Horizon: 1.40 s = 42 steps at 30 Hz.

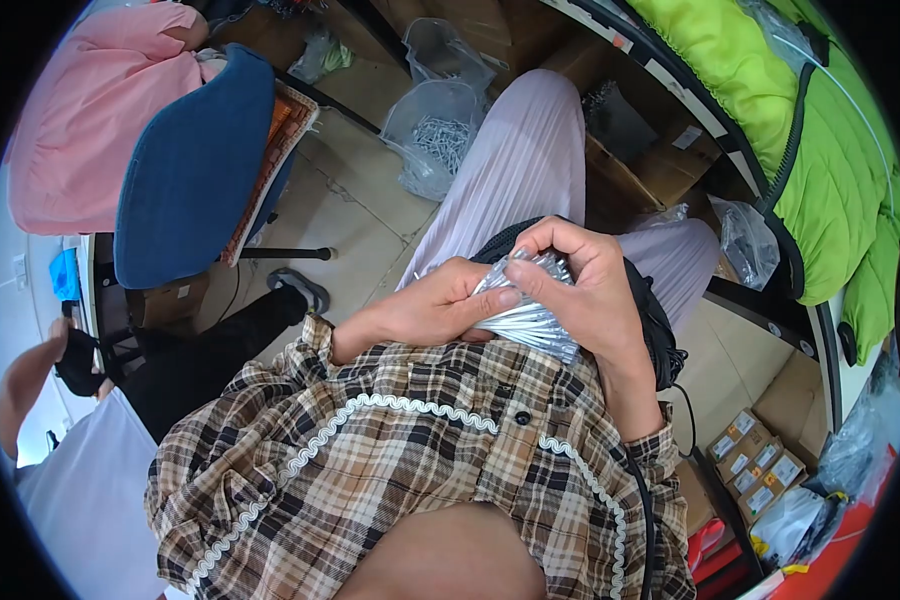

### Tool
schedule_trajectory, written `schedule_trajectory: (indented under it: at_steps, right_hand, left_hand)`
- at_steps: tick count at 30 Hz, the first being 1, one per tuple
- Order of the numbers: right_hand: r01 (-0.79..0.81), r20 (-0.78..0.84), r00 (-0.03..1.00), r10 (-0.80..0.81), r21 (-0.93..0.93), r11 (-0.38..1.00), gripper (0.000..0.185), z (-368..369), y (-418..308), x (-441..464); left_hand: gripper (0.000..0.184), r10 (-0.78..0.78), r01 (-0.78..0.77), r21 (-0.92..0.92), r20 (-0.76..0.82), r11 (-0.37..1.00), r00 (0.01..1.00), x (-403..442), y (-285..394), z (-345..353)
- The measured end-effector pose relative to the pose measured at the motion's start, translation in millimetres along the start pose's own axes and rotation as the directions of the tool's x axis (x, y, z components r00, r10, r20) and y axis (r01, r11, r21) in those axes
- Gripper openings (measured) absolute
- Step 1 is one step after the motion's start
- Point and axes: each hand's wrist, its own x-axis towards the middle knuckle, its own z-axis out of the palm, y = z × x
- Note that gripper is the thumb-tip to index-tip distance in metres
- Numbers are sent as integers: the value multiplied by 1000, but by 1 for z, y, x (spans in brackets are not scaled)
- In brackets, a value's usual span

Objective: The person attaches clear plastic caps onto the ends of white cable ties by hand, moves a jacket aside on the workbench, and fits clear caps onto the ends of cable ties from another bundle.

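Above my lap I hold a fanned bundle of thin white rods with silvery ends point(530, 325); their exact kind is too small to make out. My left hand point(435, 305) is closed around the bundle's left side, its thumb lying across the rods. On the other side, my right hand point(595, 285) has its thumb and fingers bent in on the upper silvery ends. Parts of the rods are hidden by the fingers of both hands. Behind my hands, a dark cloth or bag point(650, 320) lies across my lap.
Ahead on the floor, a clear plastic bag point(435, 140) contains many small metal pieces. A blue chair back point(195, 165) and a person in pink point(100, 120) are at left. Cardboard boxes point(755, 465) and a green jacket point(835, 200) over the table edge are at right.
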Motion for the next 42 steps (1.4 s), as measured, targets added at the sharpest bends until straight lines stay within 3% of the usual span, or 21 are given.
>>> schedule_trajectory:
  at_steps: [5,10,14,19,24,31,35,39,42]
  right_hand:
    - [42,93,995,-33,-100,994,7,-3,-2,2]
    - [-26,77,997,22,41,999,8,0,-9,1]
    - [65,94,994,-63,-23,998,10,-1,-2,7]
    - [-10,93,995,24,-146,989,11,-1,-7,4]
    - [6,15,1000,-7,43,999,11,5,-9,4]
    - [81,92,993,-74,-66,995,13,0,-2,5]
    - [74,66,996,-66,-118,990,14,2,-7,2]
    - [-73,40,996,78,-126,989,15,-1,-12,-1]
    - [-40,41,998,43,-70,997,15,-2,-6,-2]
  left_hand:
    - [32,-34,34,-27,-4,999,999,2,-1,1]
    - [36,-15,15,-44,0,999,1000,4,2,0]
    - [33,-18,20,-47,52,999,998,6,1,-3]
    - [34,6,-3,-75,38,997,999,6,6,1]
    - [34,-55,53,-60,-39,997,998,4,13,7]
    - [32,-22,25,-57,41,998,999,5,1,0]
    - [34,-15,14,-47,-12,999,1000,3,5,3]
    - [32,-12,9,-74,-50,997,999,0,2,3]
    - [31,-9,1,-140,-61,990,998,0,-1,5]
